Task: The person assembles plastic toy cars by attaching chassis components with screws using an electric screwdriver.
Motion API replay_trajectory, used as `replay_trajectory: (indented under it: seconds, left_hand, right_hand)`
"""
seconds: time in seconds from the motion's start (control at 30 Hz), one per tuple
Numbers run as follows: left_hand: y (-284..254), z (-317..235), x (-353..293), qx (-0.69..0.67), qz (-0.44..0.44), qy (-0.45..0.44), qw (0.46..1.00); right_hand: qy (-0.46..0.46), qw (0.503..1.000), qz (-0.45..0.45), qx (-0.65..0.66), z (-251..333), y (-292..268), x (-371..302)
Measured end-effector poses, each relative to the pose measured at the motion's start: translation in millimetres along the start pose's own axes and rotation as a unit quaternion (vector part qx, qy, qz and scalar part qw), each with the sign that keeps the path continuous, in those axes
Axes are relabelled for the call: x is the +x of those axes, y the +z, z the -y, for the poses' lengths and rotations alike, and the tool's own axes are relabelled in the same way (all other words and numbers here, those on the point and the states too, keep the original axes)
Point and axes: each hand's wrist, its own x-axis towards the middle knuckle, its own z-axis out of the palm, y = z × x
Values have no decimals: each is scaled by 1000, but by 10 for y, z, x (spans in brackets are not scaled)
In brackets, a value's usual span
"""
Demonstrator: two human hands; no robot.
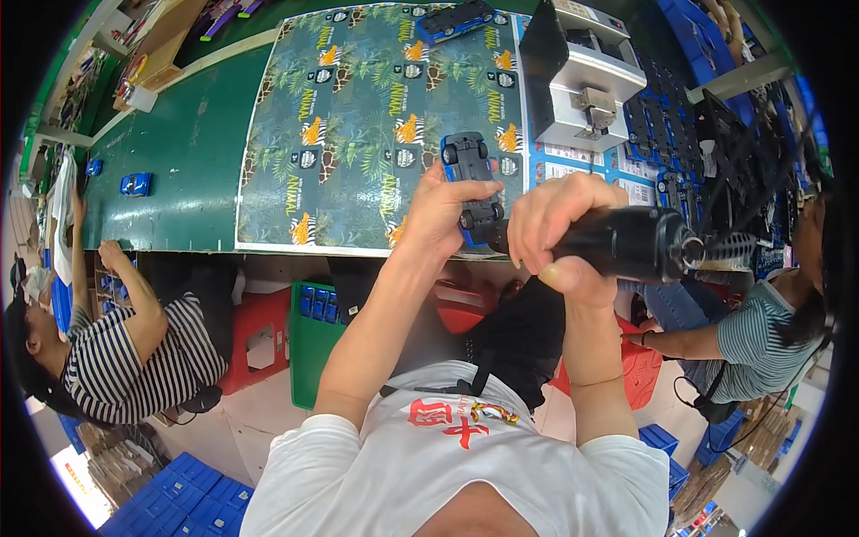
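Note:
Near the table's front edge, my left hand (436,215) grips a blue toy car (472,183) with its black underside and wheels facing up. The thumb lies across the chassis. My right hand (565,219) is wrapped round a black electric screwdriver (617,243), held roughly level, with a coiled cord at its rear end. The screwdriver's front end points at the car's lower end; its tip is hidden by my fingers, so I cannot tell whether it touches. Beneath the car lies a printed sheet (358,134) with an animal and leaf pattern.
A metal machine (586,89) stands right of the sheet, with rows of upturned blue cars (660,121) beyond it. Another car (455,20) lies at the far edge. Small blue cars (135,184) rest on the green table (192,134). Co-workers sit left (143,349) and right (752,313).

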Motion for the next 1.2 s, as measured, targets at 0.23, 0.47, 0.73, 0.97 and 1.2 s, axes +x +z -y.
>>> replay_trajectory:
  seconds: [0.23,0.47,0.73,0.97,1.2]
  left_hand:
    - [39,-40,-37,1,-4,-8,1000]
    - [34,-24,-34,-6,16,6,1000]
    - [44,-10,-106,12,51,18,998]
    - [86,48,-167,152,51,103,982]
    - [100,119,-204,152,63,80,983]
  right_hand:
    - [-22,1000,19,-10,1,-6,-6]
    - [-16,1000,10,-23,43,-6,-13]
    - [-90,995,42,7,230,-97,-57]
    - [-148,988,-48,-21,510,-368,-124]
    - [-191,977,-84,-53,640,-590,-132]
